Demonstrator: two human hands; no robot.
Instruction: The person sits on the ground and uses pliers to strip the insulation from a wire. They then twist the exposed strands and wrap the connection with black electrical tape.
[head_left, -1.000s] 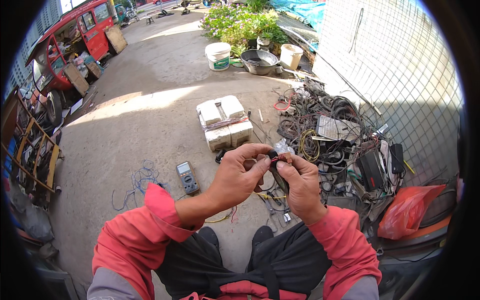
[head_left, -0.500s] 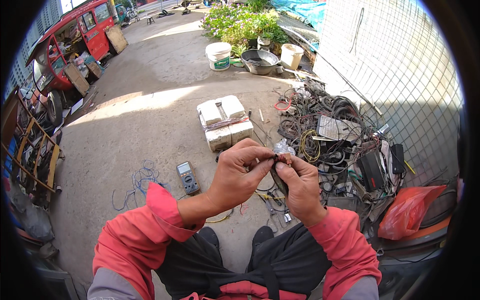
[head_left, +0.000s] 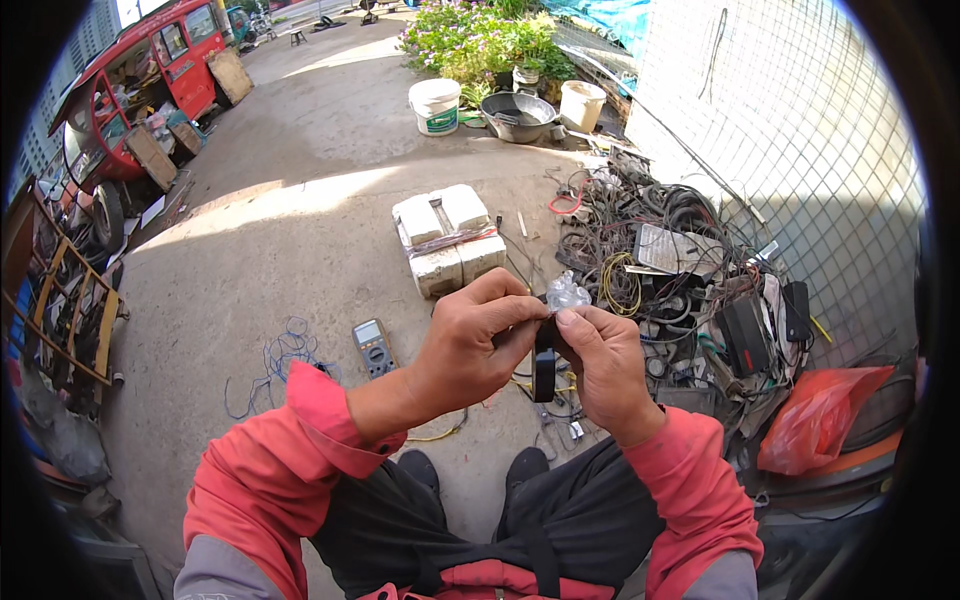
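Observation:
My left hand [head_left: 482,335] and my right hand [head_left: 610,372] meet in front of me, thumbs and fingertips pinched close together. A roll of black tape [head_left: 543,372], seen edge-on, hangs just below the pinch, between the two hands. Both hands' fingertips are closed at its upper end. Any smaller piece between them is hidden by the fingers. Just beyond the fingertips shows a crumpled clear plastic bag [head_left: 567,290]. On the ground left of my left hand lies a multimeter [head_left: 374,347] with a grey screen and a dial.
A tied white foam box [head_left: 450,240] stands ahead. Blue wire [head_left: 285,365] lies tangled at the left. A large heap of cables [head_left: 690,215] fills the right side, near a red plastic bag [head_left: 820,420] and a wire-mesh wall [head_left: 790,120]. Buckets [head_left: 435,105] stand farther off.
The black roll has swung to hang upright and edge-on below the fingers. The reddish-copper piece seen earlier at my right fingertips is now out of sight. Both hands stay close together.

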